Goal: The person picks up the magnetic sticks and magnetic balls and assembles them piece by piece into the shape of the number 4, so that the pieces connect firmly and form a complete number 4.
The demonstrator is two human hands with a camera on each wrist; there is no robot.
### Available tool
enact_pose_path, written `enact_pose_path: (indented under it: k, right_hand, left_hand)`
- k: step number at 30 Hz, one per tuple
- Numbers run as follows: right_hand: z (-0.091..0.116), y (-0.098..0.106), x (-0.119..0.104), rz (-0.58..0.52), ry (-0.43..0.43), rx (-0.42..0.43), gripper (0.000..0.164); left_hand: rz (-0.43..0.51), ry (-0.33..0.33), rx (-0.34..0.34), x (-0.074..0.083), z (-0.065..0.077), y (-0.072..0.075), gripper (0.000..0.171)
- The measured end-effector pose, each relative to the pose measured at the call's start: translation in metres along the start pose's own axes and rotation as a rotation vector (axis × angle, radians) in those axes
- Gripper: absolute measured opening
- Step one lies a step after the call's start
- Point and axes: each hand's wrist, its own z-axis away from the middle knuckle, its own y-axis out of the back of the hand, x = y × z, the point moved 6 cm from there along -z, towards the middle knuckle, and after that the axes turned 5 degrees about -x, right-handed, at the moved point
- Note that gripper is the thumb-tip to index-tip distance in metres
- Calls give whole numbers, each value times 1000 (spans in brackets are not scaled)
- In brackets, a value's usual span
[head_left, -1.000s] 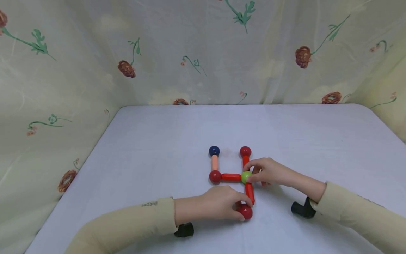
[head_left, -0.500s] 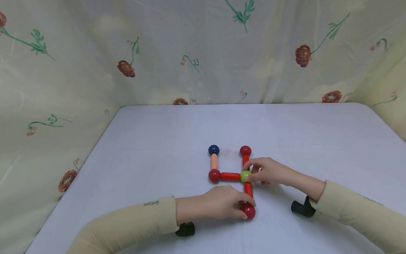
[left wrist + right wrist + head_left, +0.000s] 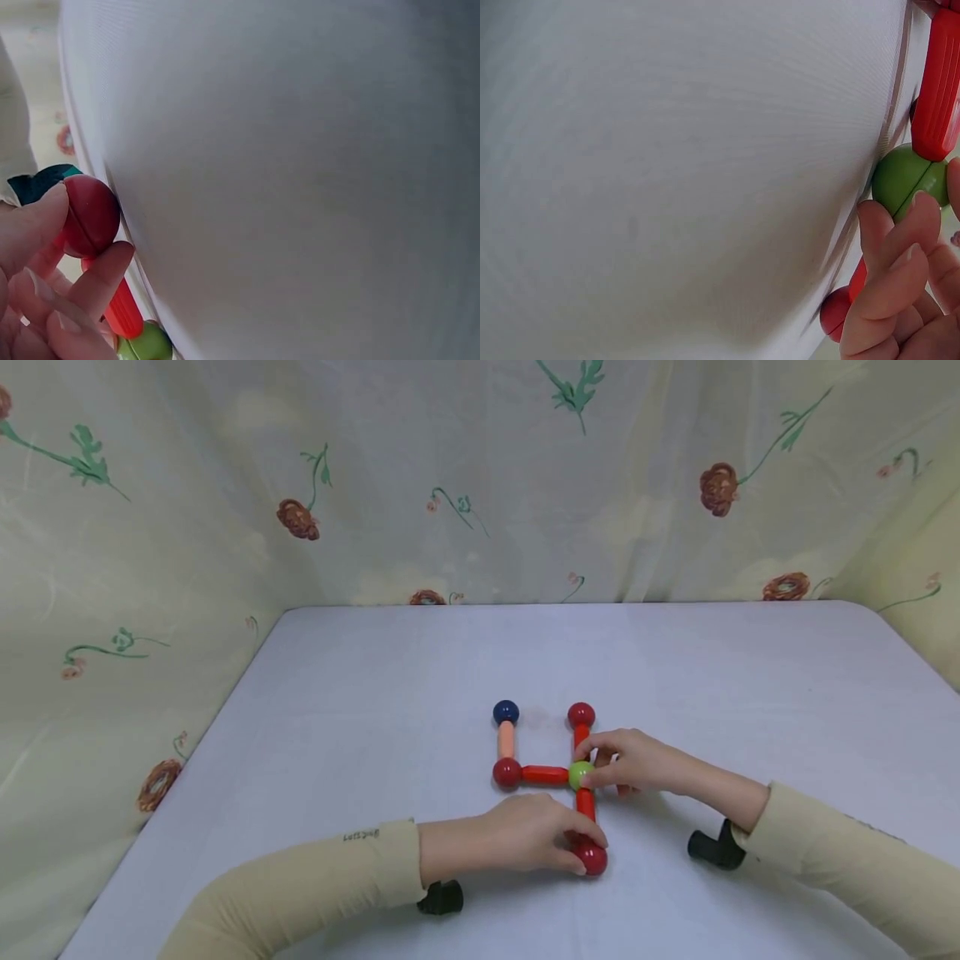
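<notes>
My left hand pinches a red ball at the near end of a red rod. This rod runs up to a green ball, which my right hand holds between thumb and fingers. From the green ball another red rod leads left to a dark red ball, and a third reaches back to a far red ball. A peach rod joins the dark red ball to a dark blue ball. In the left wrist view, fingertips press the red ball from both sides.
The pieces lie on a table with a white cover. A flower-printed curtain hangs behind it and along both sides. Black wrist cameras sit under both cuffs, low over the tabletop.
My left hand has moved slightly right with the red ball, and the near rod has swung from slanted to nearly straight below the green ball. The right hand has stayed put.
</notes>
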Motion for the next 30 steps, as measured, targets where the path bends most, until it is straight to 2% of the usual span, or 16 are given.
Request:
enact_pose_path:
  k: [7, 21, 25, 30]
  right_hand:
    - [-1, 1, 1, -1, 16, -3, 27]
    - [-3, 0, 2, 9, 10, -9, 28]
    - [-1, 1, 3, 9, 10, -9, 31]
    - [4, 6, 4, 4, -16, -2, 35]
  left_hand:
    - [60, 3, -19, -4, -2, 1, 38]
    - [95, 18, -24, -7, -1, 2, 40]
    - [109, 64, 38, -14, 6, 13, 38]
    - [49, 200, 182, -36, 20, 36, 32]
